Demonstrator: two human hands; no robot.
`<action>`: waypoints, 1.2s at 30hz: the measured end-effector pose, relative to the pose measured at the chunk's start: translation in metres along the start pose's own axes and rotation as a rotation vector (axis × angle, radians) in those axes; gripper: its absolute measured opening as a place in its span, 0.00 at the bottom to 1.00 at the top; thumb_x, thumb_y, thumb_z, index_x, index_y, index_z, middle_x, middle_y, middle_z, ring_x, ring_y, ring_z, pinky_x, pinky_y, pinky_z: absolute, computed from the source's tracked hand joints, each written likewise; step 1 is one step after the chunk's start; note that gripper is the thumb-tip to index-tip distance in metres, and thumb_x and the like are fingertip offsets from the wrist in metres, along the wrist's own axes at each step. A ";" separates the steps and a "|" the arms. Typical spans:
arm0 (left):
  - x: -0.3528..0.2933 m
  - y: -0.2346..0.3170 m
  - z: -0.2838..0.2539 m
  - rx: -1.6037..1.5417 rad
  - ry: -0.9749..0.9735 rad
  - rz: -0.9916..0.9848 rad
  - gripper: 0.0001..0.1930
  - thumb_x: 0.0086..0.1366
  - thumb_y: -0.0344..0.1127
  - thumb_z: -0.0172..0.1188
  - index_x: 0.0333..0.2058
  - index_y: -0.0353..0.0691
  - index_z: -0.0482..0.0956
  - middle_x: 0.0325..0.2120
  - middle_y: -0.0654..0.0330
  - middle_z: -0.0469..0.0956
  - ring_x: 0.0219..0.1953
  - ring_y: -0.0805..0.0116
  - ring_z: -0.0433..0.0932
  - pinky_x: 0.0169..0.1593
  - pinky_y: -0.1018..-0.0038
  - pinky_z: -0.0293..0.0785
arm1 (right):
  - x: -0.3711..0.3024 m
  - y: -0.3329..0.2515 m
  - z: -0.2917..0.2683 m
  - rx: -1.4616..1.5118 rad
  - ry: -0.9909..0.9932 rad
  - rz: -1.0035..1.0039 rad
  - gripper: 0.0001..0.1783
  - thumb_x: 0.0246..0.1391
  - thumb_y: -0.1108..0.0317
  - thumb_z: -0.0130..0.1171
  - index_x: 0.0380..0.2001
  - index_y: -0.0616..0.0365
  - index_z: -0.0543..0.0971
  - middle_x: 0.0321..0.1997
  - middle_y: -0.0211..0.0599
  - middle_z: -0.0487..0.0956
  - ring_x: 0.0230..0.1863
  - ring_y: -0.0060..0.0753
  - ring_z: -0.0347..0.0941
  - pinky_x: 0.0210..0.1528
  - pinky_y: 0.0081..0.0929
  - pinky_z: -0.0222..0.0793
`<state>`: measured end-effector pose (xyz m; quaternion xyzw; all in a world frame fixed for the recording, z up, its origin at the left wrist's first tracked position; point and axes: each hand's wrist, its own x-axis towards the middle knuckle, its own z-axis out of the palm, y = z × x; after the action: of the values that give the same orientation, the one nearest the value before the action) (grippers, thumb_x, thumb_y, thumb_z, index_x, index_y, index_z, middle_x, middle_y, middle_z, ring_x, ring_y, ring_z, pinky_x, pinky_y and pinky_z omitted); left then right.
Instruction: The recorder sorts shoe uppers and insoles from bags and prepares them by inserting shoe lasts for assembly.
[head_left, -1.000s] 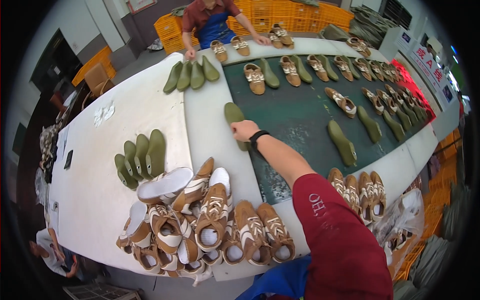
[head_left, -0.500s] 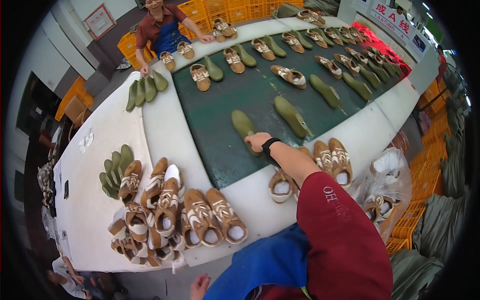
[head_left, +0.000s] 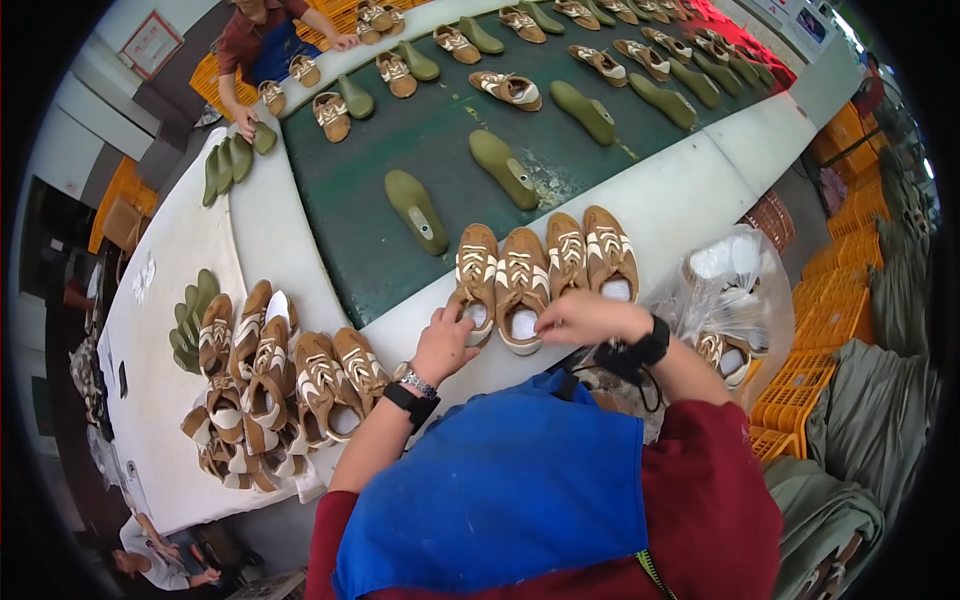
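Four brown-and-white lace-up sneakers stand in a row at the table's near edge, toes pointing away from me. My left hand (head_left: pixel 446 346) is closed round the heel of the leftmost sneaker (head_left: pixel 477 262). With its fingers pinched together, my right hand (head_left: pixel 588 320) is at the heel opening of the second sneaker (head_left: pixel 521 272); the fingertips are partly hidden. White stuffing shows inside the shoes. Beyond them, a green shoe last (head_left: pixel 415 208) and another green shoe last (head_left: pixel 502 168) lie on the dark green belt (head_left: pixel 340 235).
A pile of similar sneakers (head_left: pixel 268 390) and several upright lasts (head_left: pixel 190 318) stand at left. A clear plastic bag (head_left: pixel 745 290) of shoes sits at right, near orange crates (head_left: pixel 835 325). Across the belt, a co-worker's hand (head_left: pixel 245 122) touches more lasts. Shoes and lasts line the belt.
My right hand has let go of the last on the belt and come back to the sneakers. My left hand has risen to the leftmost sneaker. The sneakers now stand in one row.
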<state>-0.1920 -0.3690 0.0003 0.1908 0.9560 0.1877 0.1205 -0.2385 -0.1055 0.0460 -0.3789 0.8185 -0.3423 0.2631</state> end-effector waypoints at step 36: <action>-0.075 0.024 -0.101 -0.520 0.706 0.096 0.15 0.59 0.23 0.56 0.46 0.32 0.70 0.31 0.54 0.80 0.31 0.71 0.80 0.36 0.77 0.76 | 0.056 -0.142 0.037 0.020 0.691 -0.208 0.15 0.52 0.76 0.50 0.43 0.51 0.74 0.30 0.39 0.68 0.29 0.42 0.71 0.30 0.34 0.68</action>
<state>-0.1477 -0.4103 0.1128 0.1226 0.8495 0.4812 -0.1783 -0.1830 -0.2318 0.1207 -0.3193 0.8129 -0.4832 -0.0618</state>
